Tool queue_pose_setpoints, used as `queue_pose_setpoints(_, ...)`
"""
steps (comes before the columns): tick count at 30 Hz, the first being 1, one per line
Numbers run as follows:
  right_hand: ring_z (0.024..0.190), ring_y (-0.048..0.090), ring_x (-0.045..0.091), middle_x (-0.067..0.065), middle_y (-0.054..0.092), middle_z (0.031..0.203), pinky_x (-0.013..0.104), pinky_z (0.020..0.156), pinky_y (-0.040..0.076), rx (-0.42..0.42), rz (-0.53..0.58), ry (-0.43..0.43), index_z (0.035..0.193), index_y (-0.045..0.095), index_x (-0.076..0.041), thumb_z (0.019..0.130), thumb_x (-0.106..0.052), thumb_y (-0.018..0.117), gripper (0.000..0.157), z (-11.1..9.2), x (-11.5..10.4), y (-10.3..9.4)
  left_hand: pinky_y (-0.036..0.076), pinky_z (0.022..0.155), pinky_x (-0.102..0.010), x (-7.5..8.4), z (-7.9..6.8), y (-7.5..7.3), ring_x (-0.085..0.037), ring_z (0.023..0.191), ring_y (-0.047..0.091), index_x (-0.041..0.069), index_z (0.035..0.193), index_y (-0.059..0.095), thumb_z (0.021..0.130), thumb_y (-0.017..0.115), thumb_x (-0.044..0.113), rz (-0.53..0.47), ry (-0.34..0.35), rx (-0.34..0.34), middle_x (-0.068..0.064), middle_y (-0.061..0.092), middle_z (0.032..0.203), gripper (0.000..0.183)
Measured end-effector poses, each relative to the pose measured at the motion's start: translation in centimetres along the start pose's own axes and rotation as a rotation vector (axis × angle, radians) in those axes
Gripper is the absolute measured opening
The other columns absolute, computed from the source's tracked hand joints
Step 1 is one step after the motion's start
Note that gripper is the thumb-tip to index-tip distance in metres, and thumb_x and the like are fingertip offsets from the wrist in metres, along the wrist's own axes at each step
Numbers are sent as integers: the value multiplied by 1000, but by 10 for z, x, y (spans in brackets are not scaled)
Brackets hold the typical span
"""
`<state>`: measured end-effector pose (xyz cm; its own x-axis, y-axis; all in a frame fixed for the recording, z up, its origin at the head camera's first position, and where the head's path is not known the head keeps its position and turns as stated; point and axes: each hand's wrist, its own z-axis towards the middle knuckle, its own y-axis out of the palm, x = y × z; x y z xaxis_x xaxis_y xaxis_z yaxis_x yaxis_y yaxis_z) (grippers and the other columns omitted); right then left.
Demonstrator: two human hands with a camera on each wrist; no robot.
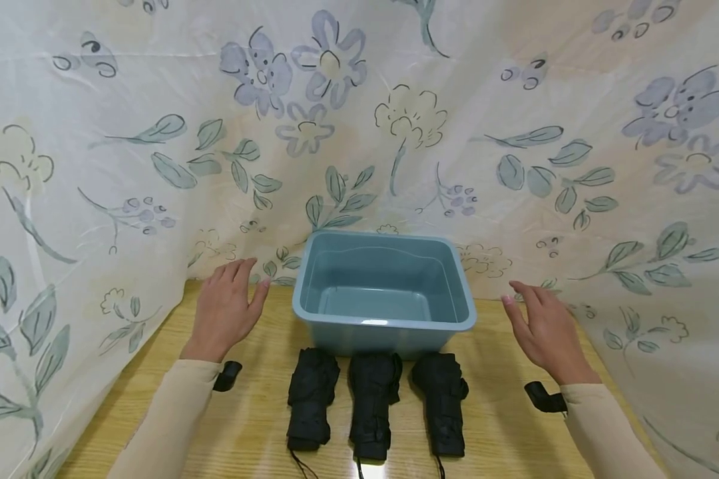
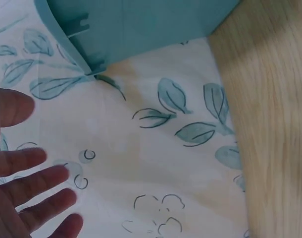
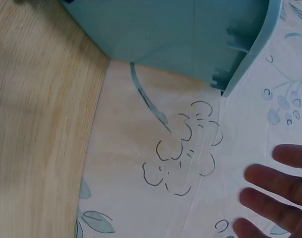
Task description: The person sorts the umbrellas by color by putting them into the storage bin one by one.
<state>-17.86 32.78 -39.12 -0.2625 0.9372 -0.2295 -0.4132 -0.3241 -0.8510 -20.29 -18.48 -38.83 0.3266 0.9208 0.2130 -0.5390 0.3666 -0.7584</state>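
A blue-grey plastic tub point(image 1: 383, 324) stands on the table against the cloth backdrop, its inside bare. To its left hovers my left hand point(image 1: 228, 307), fingers extended and apart from the tub. My right hand point(image 1: 545, 329) is held off the tub's right side, fingers loosely stretched and holding nothing. Three black folded umbrellas lie side by side in front of the tub: a left one point(image 1: 311, 399), a middle one point(image 1: 371, 406) and a right one point(image 1: 442, 404), their cords toward me. Both wrist views show spread fingers beside the tub's outer wall.
Pale wood tabletop point(image 1: 245, 426) lies under everything. Floral cloth point(image 1: 359, 133) hangs behind and along both sides, close behind the tub. A black strap piece sits at each wrist.
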Motion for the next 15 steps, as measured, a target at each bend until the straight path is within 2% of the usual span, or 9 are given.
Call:
queue_pose_setpoints(4, 108, 48, 43, 22, 56, 116, 61, 85, 37, -45, 26, 47, 127, 53, 0, 99, -38, 42, 48, -7, -5, 0, 43, 84, -54, 3, -6, -1, -40, 103, 54, -3, 119, 58, 92, 57, 29, -83, -42, -44, -21, 60, 113, 41)
queue_pose_setpoints(7, 105, 51, 41, 21, 59, 112, 59, 81, 39, -65, 54, 60, 123, 56, -1, 99, -39, 44, 47, -12, -8, 1, 41, 86, -54, 6, -11, -1, -39, 108, 51, -1, 123, 56, 94, 55, 30, -184, -117, -119, -20, 57, 118, 42)
queue_pose_setpoints(10, 100, 55, 37, 20, 60, 109, 57, 76, 44, -69, 98, 71, 122, 57, 0, 98, -37, 46, 45, -19, -12, 4, 40, 90, -54, 8, -17, 2, -37, 113, 48, 1, 128, 53, 94, 54, 31, -295, -164, -182, -18, 54, 124, 45)
queue_pose_setpoints(15, 95, 59, 32, 15, 62, 107, 52, 74, 49, -63, 195, 90, 122, 58, -2, 98, -34, 50, 41, -35, -21, 14, 43, 88, -51, 11, -25, 7, -32, 113, 48, 3, 134, 48, 94, 57, 33, -504, -172, -228, -15, 52, 129, 51)
